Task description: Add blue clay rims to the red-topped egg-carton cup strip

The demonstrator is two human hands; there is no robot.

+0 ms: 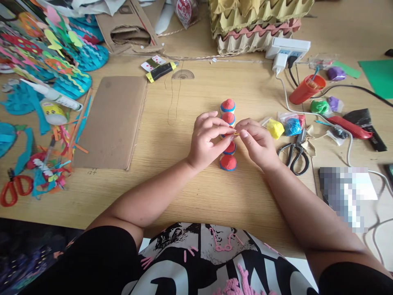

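Observation:
Over a row of several red domes [228, 163] with blue rims, my two hands meet at the fingertips. My left hand [205, 141] pinches one end of a small, thin yellow strip [236, 133], which looks like clay. At its other end the thumb and forefinger of my right hand [258, 143] are closed on it. The fingers partly cover the middle domes. Just right of my right hand lie a yellow clay lump [275, 128], a blue clay lump [292, 126] in plastic and black-handled scissors [296, 153].
A cardboard sheet [107, 123] lies at left, beside paper scraps and red scissors [16, 189]. Egg trays [258, 24] are stacked at the back. A power strip [288, 49] trails cables down the right, near a tilted red cup [307, 90] and a red pouch-like thing [349, 127].

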